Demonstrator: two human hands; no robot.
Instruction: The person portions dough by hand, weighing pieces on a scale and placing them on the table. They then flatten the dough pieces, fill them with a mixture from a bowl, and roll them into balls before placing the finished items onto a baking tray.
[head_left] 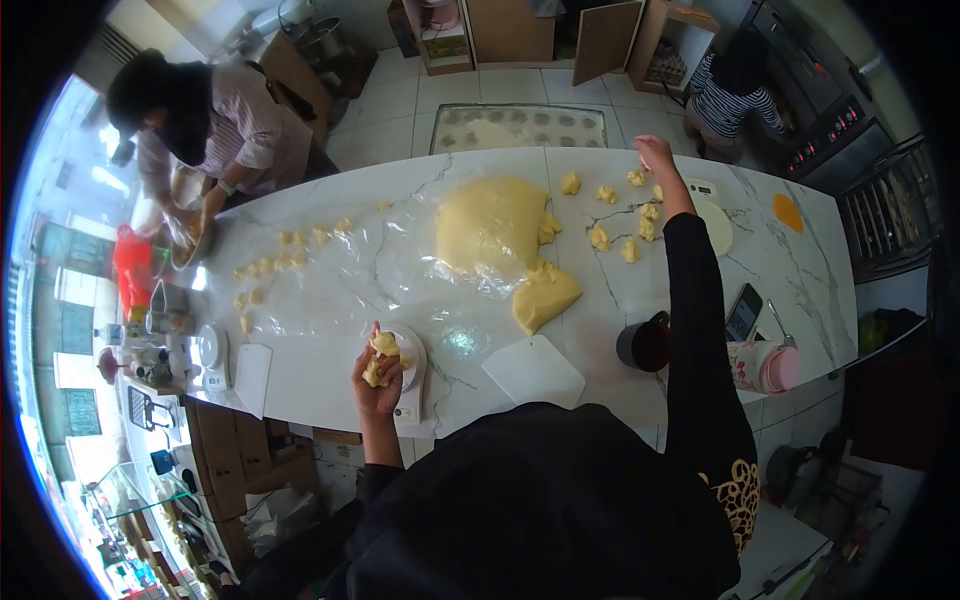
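By the scale (416, 353), the left grip (379, 384) holds dough pieces (384, 343) judged light, soft and best cupped loosely; closure of the right grip (655, 153), across the bench (605, 310), cannot be determined.

From the large dough mound (490, 225), pale yellow, smooth and domed, we tell directions. At five o'clock, just beside it, we see a thick, smooth dough slab (547, 298). Around two to three o'clock lie craggy dough chunks (599, 237), well apart. At seven, we make out raised, uneven lumps (385, 343). Smaller dough bits (285, 238) scatter between eight and nine.
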